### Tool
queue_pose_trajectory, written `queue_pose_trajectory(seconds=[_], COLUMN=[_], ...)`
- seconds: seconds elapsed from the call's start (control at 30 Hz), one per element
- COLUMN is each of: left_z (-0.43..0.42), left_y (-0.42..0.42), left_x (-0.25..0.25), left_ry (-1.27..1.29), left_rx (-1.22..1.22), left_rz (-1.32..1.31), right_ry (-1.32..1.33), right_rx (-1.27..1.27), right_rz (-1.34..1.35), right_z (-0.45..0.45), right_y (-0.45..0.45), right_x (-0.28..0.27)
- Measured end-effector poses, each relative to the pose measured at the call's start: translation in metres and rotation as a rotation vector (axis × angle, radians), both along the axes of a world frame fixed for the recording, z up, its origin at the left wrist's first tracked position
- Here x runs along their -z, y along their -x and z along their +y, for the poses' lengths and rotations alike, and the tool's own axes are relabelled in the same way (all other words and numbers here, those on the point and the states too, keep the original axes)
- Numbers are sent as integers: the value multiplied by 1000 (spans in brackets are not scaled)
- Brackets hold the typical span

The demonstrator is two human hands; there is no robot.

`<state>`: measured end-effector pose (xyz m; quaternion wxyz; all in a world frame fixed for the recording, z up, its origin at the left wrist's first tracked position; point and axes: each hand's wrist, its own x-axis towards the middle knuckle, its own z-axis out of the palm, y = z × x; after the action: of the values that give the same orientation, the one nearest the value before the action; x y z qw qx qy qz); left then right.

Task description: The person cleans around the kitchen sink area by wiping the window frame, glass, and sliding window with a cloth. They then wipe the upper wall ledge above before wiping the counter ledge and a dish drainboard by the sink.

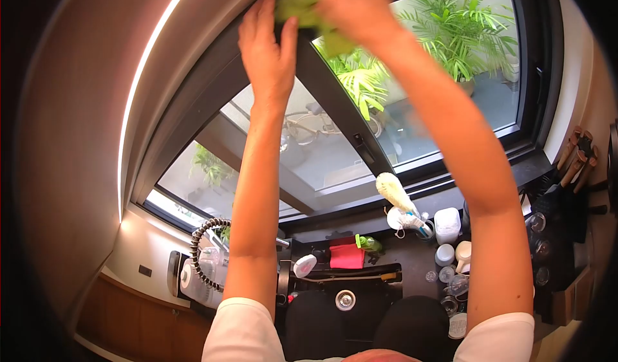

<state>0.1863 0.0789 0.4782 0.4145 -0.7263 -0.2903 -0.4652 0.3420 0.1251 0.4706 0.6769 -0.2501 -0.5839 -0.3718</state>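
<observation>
Both arms reach up to the top of a dark-framed window [308, 72]. My right hand [353, 5], smeared by motion, presses a yellow-green cloth [297, 3] near the upper frame. A corner of the cloth hangs below the fingers over the glass. Just left of it, my left hand [267, 53] has its fingers stretched out and its thumb apart, laid against the frame close to the cloth's edge. Whether its fingertips touch the cloth, I cannot tell.
Below lies a dark sink [360, 281] with a pink cloth [347, 256] and a green bottle [368, 243] behind it. Cups and jars [454, 275] crowd the right counter. A brush [394, 191] stands upright near the sill. A coiled hose faucet [199, 246] is at left.
</observation>
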Motion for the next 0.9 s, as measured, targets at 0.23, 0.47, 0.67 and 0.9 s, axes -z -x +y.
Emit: queue_pose_trajectory(seconds=[0.23, 0.47, 0.67, 0.9], left_z=[16, 48, 42, 57], left_y=[-45, -45, -57, -103], left_x=[-3, 13, 17, 10], left_ry=[-48, -201, -143, -60], left_rx=[-218, -532, -511, -336], left_rz=[176, 283, 259, 490], right_ry=[21, -108, -135, -139], right_rx=[149, 163, 175, 168], right_rz=[469, -4, 109, 84], right_z=[24, 6, 28, 22], right_y=[-88, -80, -147, -140], right_x=[-5, 23, 12, 18])
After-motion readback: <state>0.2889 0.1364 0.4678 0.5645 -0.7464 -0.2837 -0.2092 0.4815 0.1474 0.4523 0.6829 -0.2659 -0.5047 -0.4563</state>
